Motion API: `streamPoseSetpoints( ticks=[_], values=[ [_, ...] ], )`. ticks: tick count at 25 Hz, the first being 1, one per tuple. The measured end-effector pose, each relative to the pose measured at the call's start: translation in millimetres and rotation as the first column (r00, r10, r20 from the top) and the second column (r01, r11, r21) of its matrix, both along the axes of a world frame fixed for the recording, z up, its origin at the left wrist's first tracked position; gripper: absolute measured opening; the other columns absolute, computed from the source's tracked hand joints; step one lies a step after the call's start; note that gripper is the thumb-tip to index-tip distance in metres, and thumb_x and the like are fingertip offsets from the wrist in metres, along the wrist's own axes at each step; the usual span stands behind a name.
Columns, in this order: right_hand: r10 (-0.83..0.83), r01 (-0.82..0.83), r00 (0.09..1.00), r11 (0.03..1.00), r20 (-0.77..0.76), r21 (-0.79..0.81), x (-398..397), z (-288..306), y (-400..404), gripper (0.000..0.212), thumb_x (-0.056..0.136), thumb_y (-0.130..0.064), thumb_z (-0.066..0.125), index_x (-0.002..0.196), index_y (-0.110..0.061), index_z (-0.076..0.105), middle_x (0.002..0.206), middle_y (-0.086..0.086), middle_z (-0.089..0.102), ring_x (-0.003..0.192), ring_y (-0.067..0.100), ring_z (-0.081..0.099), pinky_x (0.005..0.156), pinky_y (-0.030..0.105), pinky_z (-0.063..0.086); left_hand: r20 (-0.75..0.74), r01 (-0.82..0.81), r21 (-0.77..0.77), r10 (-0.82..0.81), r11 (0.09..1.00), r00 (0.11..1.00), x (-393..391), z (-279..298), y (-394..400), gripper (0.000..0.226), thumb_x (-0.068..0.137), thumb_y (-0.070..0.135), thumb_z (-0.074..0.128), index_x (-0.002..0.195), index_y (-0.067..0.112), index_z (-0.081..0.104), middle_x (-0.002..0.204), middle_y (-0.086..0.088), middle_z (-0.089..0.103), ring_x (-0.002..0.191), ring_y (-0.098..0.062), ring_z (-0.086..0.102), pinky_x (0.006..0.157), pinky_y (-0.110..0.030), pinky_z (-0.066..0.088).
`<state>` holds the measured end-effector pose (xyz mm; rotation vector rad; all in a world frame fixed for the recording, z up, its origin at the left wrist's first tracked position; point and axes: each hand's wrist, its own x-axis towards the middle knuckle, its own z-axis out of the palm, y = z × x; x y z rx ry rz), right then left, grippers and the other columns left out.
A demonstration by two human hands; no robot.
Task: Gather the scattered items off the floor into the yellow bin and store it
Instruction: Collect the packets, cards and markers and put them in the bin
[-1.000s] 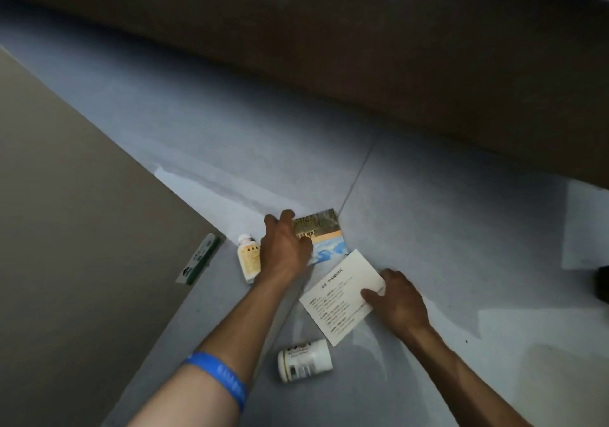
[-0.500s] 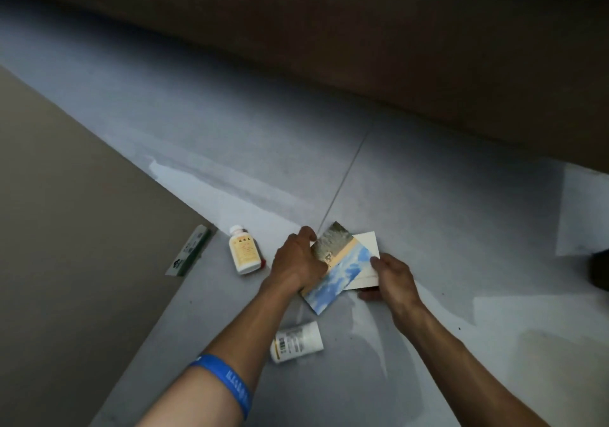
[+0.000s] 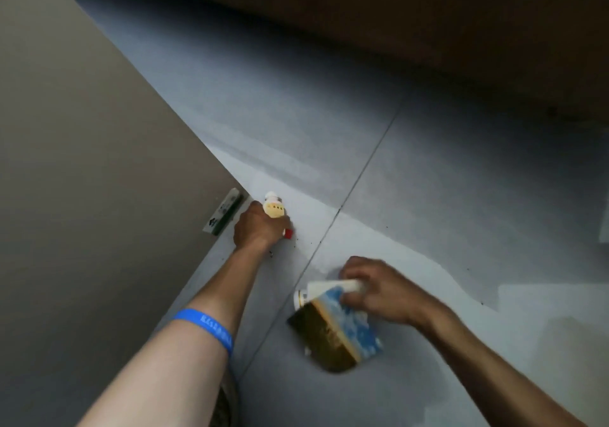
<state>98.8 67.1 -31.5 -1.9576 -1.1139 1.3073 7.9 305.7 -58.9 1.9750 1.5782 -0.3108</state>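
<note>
- Small yellow-labelled bottle point(image 3: 274, 208) on grey floor point(image 3: 412, 196), left hand point(image 3: 258, 229) wrapped around it.
- Right hand point(image 3: 379, 290) grips picture cards point(image 3: 339, 331) plus a white bottle point(image 3: 301, 298), blurred.
- Green-white flat box point(image 3: 225, 211) lies just left of left hand, at beige panel point(image 3: 82, 163) edge.
- Blue wristband point(image 3: 207, 326) on left forearm.

A single head-worn, wide-angle camera gives the only view, so nothing is shared with a second one. It looks forward and steeply down at the grey floor point(image 3: 428, 179) from above the person's own arms, which enter from the lower edge and reach away from the lens. The left hand point(image 3: 258, 229) sits near the middle of the frame, the right hand point(image 3: 379, 290) lower and to the right. A beige panel point(image 3: 82, 163) fills the left side, and a dark brown surface point(image 3: 428, 14) runs across the top. Straight lines bow towards the edges.
</note>
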Motion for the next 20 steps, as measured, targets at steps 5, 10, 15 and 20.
streamPoseSetpoints(
  ticks=[5,10,15,20],
  values=[
    [0.311,-0.334,0.9,0.942,0.306,0.024,-54,-25,4,0.053,0.087,-0.043,0.063,0.136,-0.026,0.057,0.154,-0.008,0.037,0.136,0.015,0.036,0.113,0.032,0.031,0.08,-0.033,0.03,0.03,0.999,0.996,-20,-1,-2,0.033,0.077,0.035,0.069,0.102,0.017,0.057,0.106,-0.007,0.066,0.085,-0.026,0.059,0.068,-0.031,0.046],
    [0.188,-0.187,0.915,0.982,0.357,-0.039,-71,-40,-2,0.059,0.081,-0.042,0.067,0.135,-0.027,0.05,0.13,0.001,0.054,0.111,0.02,0.054,0.092,0.028,0.046,0.135,0.245,0.125,-0.262,0.961,0.956,-39,-4,-16,0.04,0.072,0.047,0.076,0.093,0.023,0.052,0.094,0.001,0.059,0.082,-0.023,0.059,0.066,-0.03,0.041],
    [-0.317,0.321,0.939,0.947,0.131,-0.015,-36,-28,-9,0.014,0.072,-0.031,0.079,0.075,-0.02,0.071,0.088,-0.006,0.067,0.069,0.003,0.061,0.059,0.016,0.046,0.072,0.53,0.283,-0.569,0.8,0.819,-28,-13,-43,0.025,0.081,0.027,0.069,0.086,0.03,0.045,0.087,0.001,0.061,0.085,-0.026,0.064,0.065,-0.027,0.041],
    [-0.889,0.907,0.413,0.421,-0.198,0.005,23,22,-69,0.012,0.076,-0.005,0.077,0.067,0.0,0.07,0.064,0.008,0.068,0.057,0.017,0.06,0.053,0.024,0.044,0.371,0.292,0.0,-0.271,0.956,0.888,24,8,-88,0.026,0.069,0.034,0.076,0.088,0.02,0.066,0.086,-0.003,0.071,0.078,-0.025,0.066,0.068,-0.033,0.054]
  ],
)
